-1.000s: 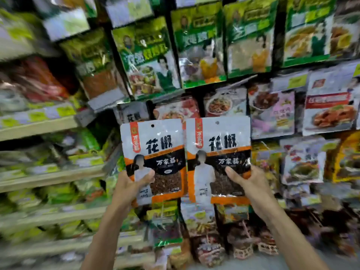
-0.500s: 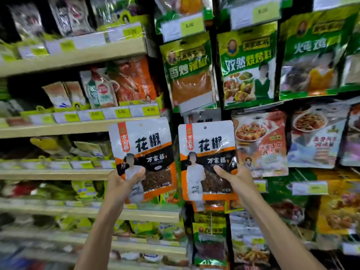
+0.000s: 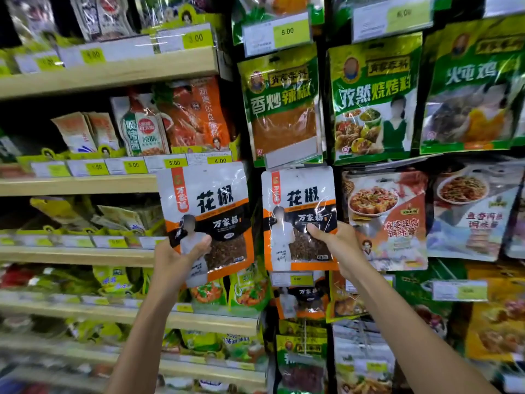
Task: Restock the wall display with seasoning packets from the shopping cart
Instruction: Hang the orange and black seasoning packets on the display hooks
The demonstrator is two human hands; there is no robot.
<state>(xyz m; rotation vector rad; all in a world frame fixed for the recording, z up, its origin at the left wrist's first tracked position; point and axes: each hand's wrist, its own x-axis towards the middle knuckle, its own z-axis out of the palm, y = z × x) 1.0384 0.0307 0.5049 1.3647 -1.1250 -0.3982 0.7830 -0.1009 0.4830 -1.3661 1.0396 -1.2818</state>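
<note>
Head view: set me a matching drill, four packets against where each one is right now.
1 left peppercorn packet
2 right peppercorn packet
3 green chilli packet
4 tofu sauce packet

A displayed highest of the four
B held before the wooden shelves
C displayed right of both held packets
D held just below the green chilli packet

Pairs: 1-B, 2-D, 3-A, 4-C.

Arms raised, left grip pinching, right grip pinching
</note>
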